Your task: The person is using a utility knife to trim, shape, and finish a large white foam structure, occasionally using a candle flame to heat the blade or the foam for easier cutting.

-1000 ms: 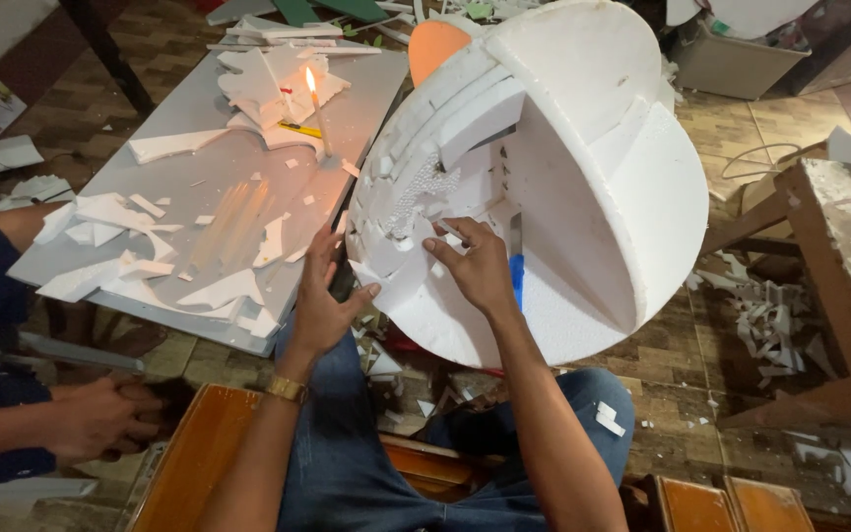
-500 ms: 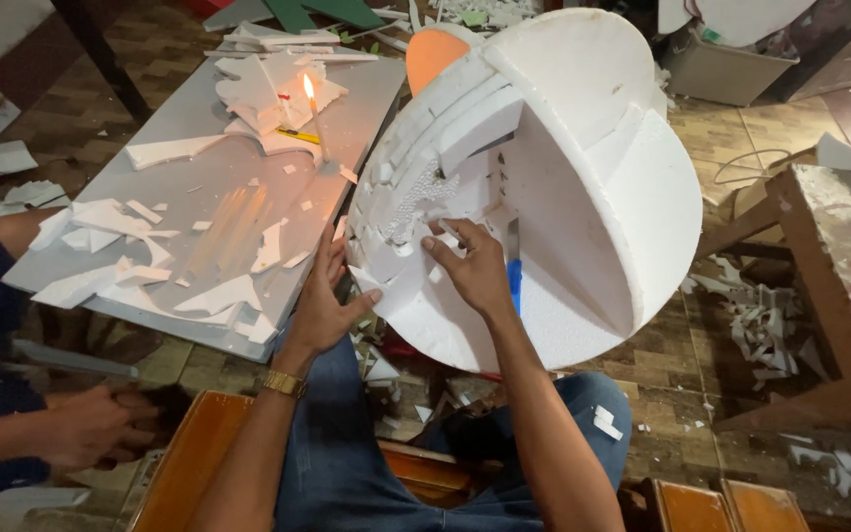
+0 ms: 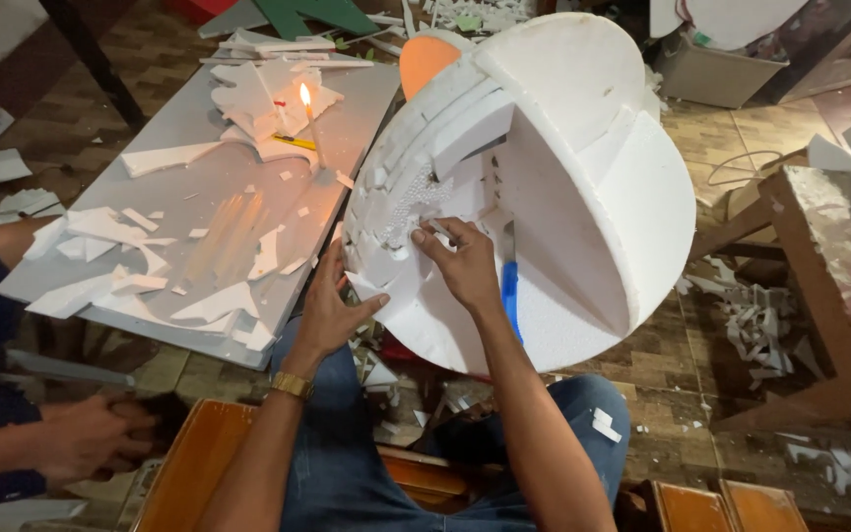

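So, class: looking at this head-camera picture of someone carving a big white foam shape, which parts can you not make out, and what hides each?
- Blue-handled tool: only the handle shows; the right hand covers the rest.
- Foam sculpture: its far side is turned away.
- Left hand: its fingertips tuck under the foam's edge.
- Another person's hands, lower left: what they hold is too dark to tell.
- White table: near edge partly buried under foam scraps.
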